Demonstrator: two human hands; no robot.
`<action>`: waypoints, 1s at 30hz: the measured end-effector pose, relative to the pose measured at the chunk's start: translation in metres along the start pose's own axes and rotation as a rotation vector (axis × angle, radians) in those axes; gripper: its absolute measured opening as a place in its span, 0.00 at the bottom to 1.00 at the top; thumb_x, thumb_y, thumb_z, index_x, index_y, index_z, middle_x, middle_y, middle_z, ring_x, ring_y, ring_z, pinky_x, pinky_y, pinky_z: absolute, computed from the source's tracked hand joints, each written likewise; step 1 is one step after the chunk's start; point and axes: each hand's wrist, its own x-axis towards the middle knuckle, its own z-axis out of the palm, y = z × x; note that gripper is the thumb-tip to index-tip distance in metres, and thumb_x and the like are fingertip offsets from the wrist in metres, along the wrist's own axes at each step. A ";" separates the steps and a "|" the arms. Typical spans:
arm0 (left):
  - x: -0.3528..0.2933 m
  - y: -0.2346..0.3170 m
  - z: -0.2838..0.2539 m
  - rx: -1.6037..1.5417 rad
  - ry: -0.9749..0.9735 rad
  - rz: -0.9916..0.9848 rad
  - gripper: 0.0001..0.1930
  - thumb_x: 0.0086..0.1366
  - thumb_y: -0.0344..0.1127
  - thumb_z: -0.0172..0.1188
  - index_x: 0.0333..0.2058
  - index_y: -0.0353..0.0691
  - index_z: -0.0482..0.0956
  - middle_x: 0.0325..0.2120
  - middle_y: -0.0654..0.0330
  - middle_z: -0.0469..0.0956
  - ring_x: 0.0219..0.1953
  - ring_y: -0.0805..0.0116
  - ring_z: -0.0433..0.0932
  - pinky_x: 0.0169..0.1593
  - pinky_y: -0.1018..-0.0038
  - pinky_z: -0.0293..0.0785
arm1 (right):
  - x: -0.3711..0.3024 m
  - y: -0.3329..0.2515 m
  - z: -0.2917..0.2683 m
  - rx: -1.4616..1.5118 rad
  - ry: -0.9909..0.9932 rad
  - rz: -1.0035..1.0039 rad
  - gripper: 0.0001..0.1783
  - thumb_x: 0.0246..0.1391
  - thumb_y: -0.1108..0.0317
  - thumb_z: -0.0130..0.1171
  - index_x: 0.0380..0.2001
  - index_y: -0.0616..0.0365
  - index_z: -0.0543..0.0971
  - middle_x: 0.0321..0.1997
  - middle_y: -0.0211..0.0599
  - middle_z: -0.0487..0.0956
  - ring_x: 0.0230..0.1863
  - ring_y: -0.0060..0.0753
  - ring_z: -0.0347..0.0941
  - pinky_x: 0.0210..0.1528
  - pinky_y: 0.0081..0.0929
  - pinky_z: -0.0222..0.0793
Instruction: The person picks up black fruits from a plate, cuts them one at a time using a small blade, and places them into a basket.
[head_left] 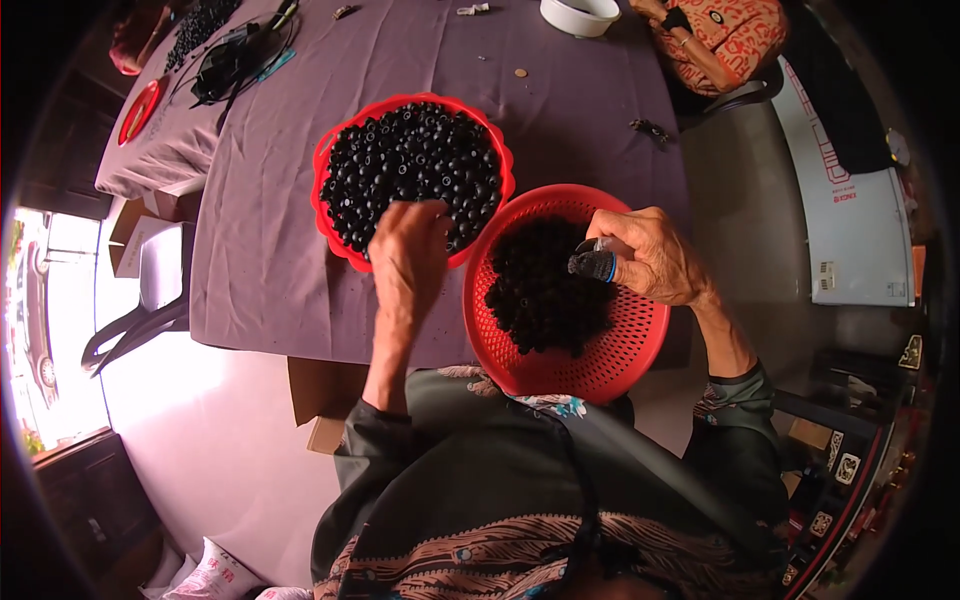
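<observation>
Beads (415, 160), or small rounded black pieces much like them, fill the red scalloped basin (320, 185) on the worktop (280, 260) in front of you. They are smooth and glossy, each catching a small highlight, and several show a pale ring or round opening on top. They are heaped nearly to the rim, lying at every angle.

Just to the right and nearer you, its rim close against the basin's, sits a round red colander (630, 335) with rows of small holes in its wall. It reaches past the near edge of the worktop. In it lies a mound of black pieces (545, 290), matt and fuzzy-looking, so dark that single pieces are hard to pick out; the mound leaves the right side of the colander bare.

Your left hand (410, 245) is over the near part of the basin, its fingers curled down toward the beads; you cannot tell from this view whether it has hold of one. Your right hand (648, 258) is above the colander's far right side, thumb and fingers drawn close together, with dark covers (592, 265) on the tips. Whether anything is pinched between them cannot be told.
</observation>
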 end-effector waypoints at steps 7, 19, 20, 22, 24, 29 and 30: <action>0.023 -0.040 0.012 0.305 -0.056 0.026 0.08 0.49 0.31 0.58 0.30 0.38 0.77 0.27 0.54 0.71 0.32 0.55 0.72 0.37 0.64 0.68 | 0.005 0.005 0.015 0.019 0.020 -0.047 0.20 0.48 0.54 0.57 0.23 0.61 0.68 0.14 0.33 0.62 0.15 0.28 0.60 0.20 0.26 0.57; 0.025 0.000 -0.012 -1.407 -0.083 -0.531 0.10 0.56 0.28 0.56 0.37 0.31 0.76 0.28 0.60 0.76 0.26 0.72 0.73 0.34 0.75 0.72 | 0.022 -0.009 0.021 0.154 0.151 -0.118 0.11 0.46 0.65 0.57 0.27 0.61 0.69 0.18 0.33 0.68 0.20 0.27 0.65 0.25 0.24 0.62; 0.024 0.011 -0.010 -1.525 -0.109 -0.542 0.10 0.57 0.28 0.55 0.38 0.31 0.75 0.28 0.59 0.76 0.26 0.71 0.73 0.34 0.74 0.72 | 0.025 -0.008 0.022 0.114 0.187 -0.080 0.08 0.44 0.73 0.54 0.30 0.60 0.70 0.22 0.34 0.71 0.24 0.27 0.69 0.29 0.22 0.65; 0.019 0.028 -0.005 -1.740 -0.153 -0.576 0.12 0.58 0.28 0.53 0.41 0.31 0.73 0.28 0.58 0.75 0.28 0.69 0.74 0.35 0.72 0.73 | 0.032 -0.018 0.024 0.123 0.247 -0.091 0.09 0.42 0.76 0.54 0.31 0.60 0.70 0.23 0.34 0.72 0.25 0.27 0.70 0.30 0.22 0.65; 0.017 0.044 0.002 -1.865 -0.181 -0.617 0.10 0.59 0.28 0.53 0.39 0.32 0.73 0.28 0.59 0.75 0.29 0.70 0.74 0.38 0.73 0.73 | 0.038 -0.023 0.031 0.110 0.388 -0.180 0.13 0.40 0.82 0.53 0.33 0.60 0.70 0.24 0.34 0.73 0.23 0.24 0.70 0.27 0.21 0.66; 0.008 0.068 0.017 -1.841 -0.213 -0.638 0.08 0.59 0.28 0.53 0.37 0.35 0.73 0.32 0.60 0.75 0.36 0.72 0.74 0.44 0.74 0.70 | 0.037 -0.023 0.035 0.014 0.516 -0.283 0.17 0.36 0.86 0.53 0.33 0.59 0.71 0.24 0.33 0.73 0.22 0.20 0.70 0.24 0.21 0.66; 0.007 0.069 0.018 -1.824 -0.232 -0.651 0.07 0.59 0.27 0.53 0.36 0.35 0.73 0.33 0.59 0.75 0.36 0.71 0.74 0.45 0.73 0.71 | 0.036 -0.022 0.034 -0.016 0.516 -0.298 0.18 0.35 0.87 0.53 0.33 0.59 0.71 0.25 0.33 0.73 0.23 0.22 0.71 0.25 0.22 0.67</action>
